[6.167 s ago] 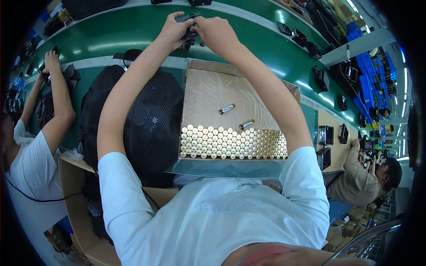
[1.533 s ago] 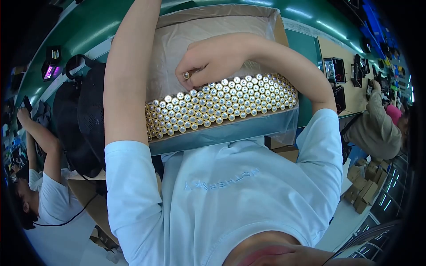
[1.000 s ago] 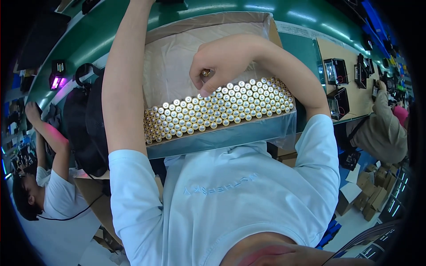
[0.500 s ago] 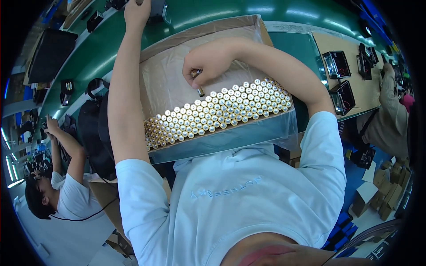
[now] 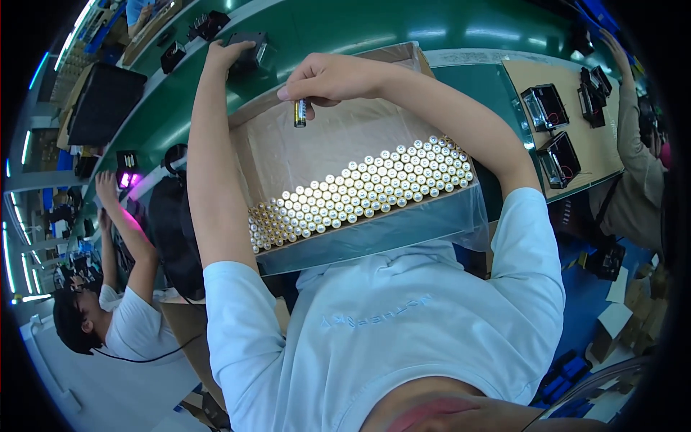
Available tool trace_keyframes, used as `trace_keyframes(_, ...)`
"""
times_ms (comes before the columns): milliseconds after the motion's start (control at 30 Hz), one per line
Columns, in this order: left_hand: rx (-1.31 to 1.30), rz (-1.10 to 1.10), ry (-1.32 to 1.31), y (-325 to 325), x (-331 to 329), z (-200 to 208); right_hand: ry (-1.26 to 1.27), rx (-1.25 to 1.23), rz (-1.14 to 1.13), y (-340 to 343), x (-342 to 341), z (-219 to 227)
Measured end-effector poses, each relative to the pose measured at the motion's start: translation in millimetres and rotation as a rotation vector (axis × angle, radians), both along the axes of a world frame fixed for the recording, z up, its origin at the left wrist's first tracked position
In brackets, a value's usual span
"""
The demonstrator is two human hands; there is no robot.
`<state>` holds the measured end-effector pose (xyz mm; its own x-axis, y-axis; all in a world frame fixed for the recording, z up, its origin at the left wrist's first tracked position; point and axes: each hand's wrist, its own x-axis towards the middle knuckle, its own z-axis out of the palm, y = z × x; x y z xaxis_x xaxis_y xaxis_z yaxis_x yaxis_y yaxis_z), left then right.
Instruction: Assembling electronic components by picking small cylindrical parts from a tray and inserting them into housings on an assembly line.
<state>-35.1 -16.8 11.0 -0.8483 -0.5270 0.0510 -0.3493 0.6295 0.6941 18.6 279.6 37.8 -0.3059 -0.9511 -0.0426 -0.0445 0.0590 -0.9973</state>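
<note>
My right hand [image 5: 330,78] is closed on a cylindrical battery [image 5: 300,115], which hangs upright below its fingers with a dark lower end. It is above the far part of an open carton [image 5: 288,155] lined with clear plastic. Standing batteries [image 5: 360,187] with silvery ends fill the near side of the carton in tight rows. My left arm reaches past the carton's left side. At its end, my left hand [image 5: 229,55] has its fingers stretched and apart beside a black box-shaped device [image 5: 250,56] on the green bench; whether they touch it cannot be made out.
The green bench [image 5: 374,27] curves across the back. Black open cases with red wires [image 5: 558,160] lie on a brown board [image 5: 529,75] to the right. A black bag [image 5: 173,223] is at the left. Co-workers [image 5: 137,309] are at both sides.
My right hand has lifted away from the battery rows, far and slightly left, holding the battery. My left fingers have spread next to the black device. A violet light now shows near the left co-worker.
</note>
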Motion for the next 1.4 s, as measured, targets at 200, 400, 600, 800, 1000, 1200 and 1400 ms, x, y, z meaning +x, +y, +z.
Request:
trace_keyframes(200, -0.078, -0.067, -0.139, 22.9, -8.3, 35.7, -0.209, -0.021, -0.068, 8.2, -3.1, 11.2)
trace_keyframes(400, -0.093, -0.177, 0.028, -41.9, -29.2, -3.5, -0.257, -0.029, -0.079, 5.5, 9.7, 31.1)
trace_keyframes(600, -0.825, -0.217, 0.236, 58.7, -35.3, -11.9, 0.563, 0.267, 0.434, 19.8, -3.8, 27.9)
trace_keyframes(800, -0.725, -0.374, 0.296, 110.1, -16.0, 5.9, 0.682, 0.386, 0.629, 13.4, 2.0, -3.5)
trace_keyframes(1000, -0.526, -0.223, -0.133, 52.0, -31.5, -1.2, 0.505, 0.360, 0.650, 8.4, -5.0, -17.3)
trace_keyframes(1200, -0.345, -0.234, -0.235, 54.2, -28.8, -5.5, 0.571, 0.408, 0.617, 14.8, -4.1, -7.2)
trace_keyframes(1400, -0.521, -0.763, 0.102, 23.5, -37.2, 0.5, 0.624, 0.251, 0.516, 15.9, -1.4, 0.2)
